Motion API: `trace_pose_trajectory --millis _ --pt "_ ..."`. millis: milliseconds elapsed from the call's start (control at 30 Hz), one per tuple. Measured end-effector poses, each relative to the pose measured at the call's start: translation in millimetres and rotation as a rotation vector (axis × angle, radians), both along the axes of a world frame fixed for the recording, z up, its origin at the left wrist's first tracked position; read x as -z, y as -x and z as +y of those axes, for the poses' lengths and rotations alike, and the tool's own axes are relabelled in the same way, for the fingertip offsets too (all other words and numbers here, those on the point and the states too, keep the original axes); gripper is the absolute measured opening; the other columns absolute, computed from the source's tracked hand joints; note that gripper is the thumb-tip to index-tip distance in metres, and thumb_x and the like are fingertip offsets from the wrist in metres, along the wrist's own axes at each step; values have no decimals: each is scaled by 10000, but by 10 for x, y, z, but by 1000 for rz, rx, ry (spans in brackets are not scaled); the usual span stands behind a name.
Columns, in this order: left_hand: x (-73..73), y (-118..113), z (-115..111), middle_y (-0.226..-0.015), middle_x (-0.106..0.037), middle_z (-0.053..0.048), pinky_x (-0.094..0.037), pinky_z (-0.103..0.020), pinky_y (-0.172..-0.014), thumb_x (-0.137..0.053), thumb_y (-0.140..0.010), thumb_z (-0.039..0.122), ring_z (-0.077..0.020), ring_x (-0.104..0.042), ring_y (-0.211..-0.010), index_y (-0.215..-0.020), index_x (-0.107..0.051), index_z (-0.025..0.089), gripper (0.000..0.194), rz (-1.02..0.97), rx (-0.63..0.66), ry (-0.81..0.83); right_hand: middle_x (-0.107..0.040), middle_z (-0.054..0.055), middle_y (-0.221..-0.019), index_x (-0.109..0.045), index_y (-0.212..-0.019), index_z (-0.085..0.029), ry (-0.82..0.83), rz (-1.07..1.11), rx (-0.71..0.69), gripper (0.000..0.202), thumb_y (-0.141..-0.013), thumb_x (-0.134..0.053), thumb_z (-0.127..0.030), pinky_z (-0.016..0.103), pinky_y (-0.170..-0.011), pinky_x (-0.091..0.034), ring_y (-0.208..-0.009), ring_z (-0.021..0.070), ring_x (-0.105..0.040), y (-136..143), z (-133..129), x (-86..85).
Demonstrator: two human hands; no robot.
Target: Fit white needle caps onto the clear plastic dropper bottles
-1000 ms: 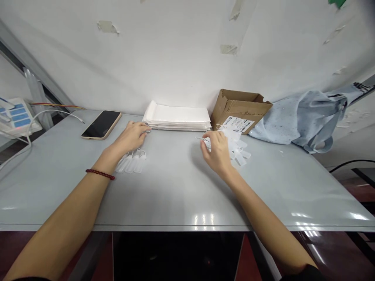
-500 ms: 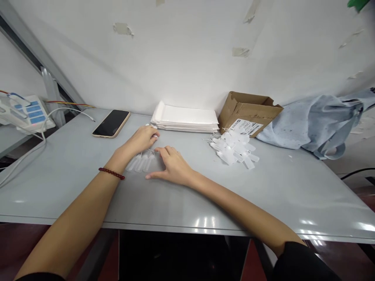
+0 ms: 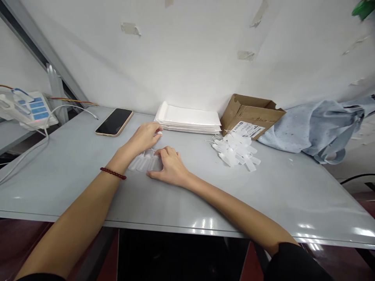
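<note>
A small row of translucent plastic tags [image 3: 142, 162] with thin white strings lies flat on the grey table [image 3: 187, 210], between my two hands. My left hand [image 3: 145, 137] is closed just beyond the tags, near the ends of their strings. A small white bit shows at its fingertips; what it pinches is mostly hidden. My right hand [image 3: 172, 167] rests on the right side of the row. Its thumb and index finger are apart, curved around the rightmost tag. Farther right lies a loose heap of similar tags [image 3: 235, 150].
A stack of white envelopes [image 3: 190, 118] lies against the wall. To its right stands an open cardboard box [image 3: 252, 117], with light blue cloth [image 3: 316, 127] beside it. A phone [image 3: 114, 122] lies at the back left, near a white cable [image 3: 72, 105] and a power strip [image 3: 36, 111].
My right thumb and index finger have moved closer around the right end of the tag row. My left hand stays closed in nearly the same place. The view has shifted slightly.
</note>
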State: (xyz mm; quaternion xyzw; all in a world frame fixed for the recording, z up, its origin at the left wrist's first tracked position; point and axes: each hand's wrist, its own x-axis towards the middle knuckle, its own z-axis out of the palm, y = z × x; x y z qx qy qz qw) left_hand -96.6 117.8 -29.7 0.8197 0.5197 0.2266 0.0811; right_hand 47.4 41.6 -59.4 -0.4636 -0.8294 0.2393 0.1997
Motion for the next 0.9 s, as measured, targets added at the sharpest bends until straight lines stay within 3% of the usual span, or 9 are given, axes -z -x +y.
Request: trace_pose_trajectory --millis 100,233,300,400,533,633,900 --pt "-36 -28 -37 -902 -691 -94 -497 -341 -780 -521 -787 271 -223 -639 -811 -920 -634 138 219 -114 -42 29 -497 95 -1091 -493 -1094 -169 69 87 35 539 -654 -723 -378 446 -924 -386 -1065 264 -474 -69 -10 -55" --pt "-85 -83 -110 -856 -692 -75 -520 -317 -760 -665 -712 311 -204 -657 -812 -907 -625 136 265 -495 -43 184 -510 51 -1077 -427 -1101 -222 201 312 45 534 -646 -705 -253 345 -789 -468 -880 169 -547 -337 -33 -124" --pt "-132 -112 -168 -847 -698 -65 -526 -309 -770 -718 -683 320 -193 -663 -824 -916 -635 140 305 -646 -9 284 -533 16 -1028 -372 -1127 -244 313 396 27 555 -658 -660 -171 294 -714 -475 -723 111 -558 -531 -62 -138" --pt "-222 -167 -279 -838 -714 -53 -524 -311 -819 -770 -661 316 -178 -664 -835 -902 -679 152 306 -765 39 418 -576 15 -1013 -307 -1119 -254 354 500 24 507 -695 -522 -78 281 -718 -466 -742 109 -580 -814 -113 -140" --pt "-292 -284 -440 -856 -726 -36 -542 -297 -803 -794 -659 294 -167 -665 -814 -861 -717 175 247 -887 181 523 -524 -14 -931 -266 -1092 -258 246 507 72 540 -636 -408 -4 277 -696 -438 -693 102 -532 -1035 -136 -142" --pt "-276 -400 -538 -840 -728 -35 -550 -289 -778 -798 -660 290 -176 -665 -824 -856 -734 176 235 -856 257 611 -472 -25 -856 -265 -1073 -255 109 459 74 573 -584 -354 31 275 -699 -409 -703 114 -481 -1065 -127 -156" --pt "-172 -573 -605 -872 -725 -34 -528 -295 -814 -749 -724 324 -175 -654 -866 -917 -726 173 247 -851 244 581 -446 -14 -776 -321 -1116 -215 -61 329 83 613 -550 -326 21 277 -666 -396 -700 147 -464 -1024 -162 -170"
